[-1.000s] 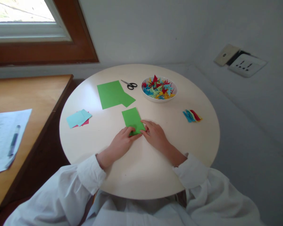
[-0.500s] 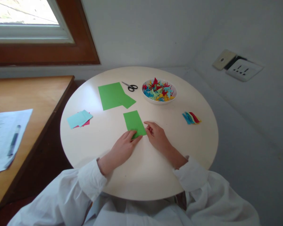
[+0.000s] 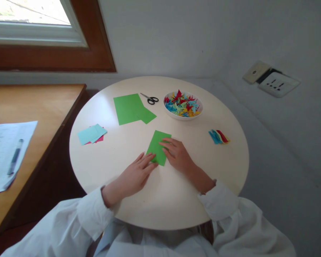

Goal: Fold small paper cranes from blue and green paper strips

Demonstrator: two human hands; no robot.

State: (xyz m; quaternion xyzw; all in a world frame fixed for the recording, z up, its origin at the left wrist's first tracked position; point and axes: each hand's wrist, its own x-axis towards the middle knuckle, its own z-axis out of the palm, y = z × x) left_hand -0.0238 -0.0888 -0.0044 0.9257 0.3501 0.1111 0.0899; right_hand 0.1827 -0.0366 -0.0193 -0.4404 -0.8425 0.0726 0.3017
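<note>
A room corner, home or office unclear: window [image 3: 37, 35] far left, desk [image 3: 42, 101] with papers [image 3: 2, 157] left, round table [image 3: 123, 142], socket [image 3: 279, 84] right.

Green paper [image 3: 155, 145], flat, tilted askew

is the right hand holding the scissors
No, the right hand touches the nearest green paper, while the scissors lie apart on the table.

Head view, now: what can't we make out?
Head view:
Green rectangular paper sheet: edges partly under the left hand and right hand.
White paper sheet: markings too blurred to read, left side cut off by frame.
White round bowl: floor hidden by colourful folded-paper pieces.
Red paper: partly covered by pale-blue sheets.
</note>
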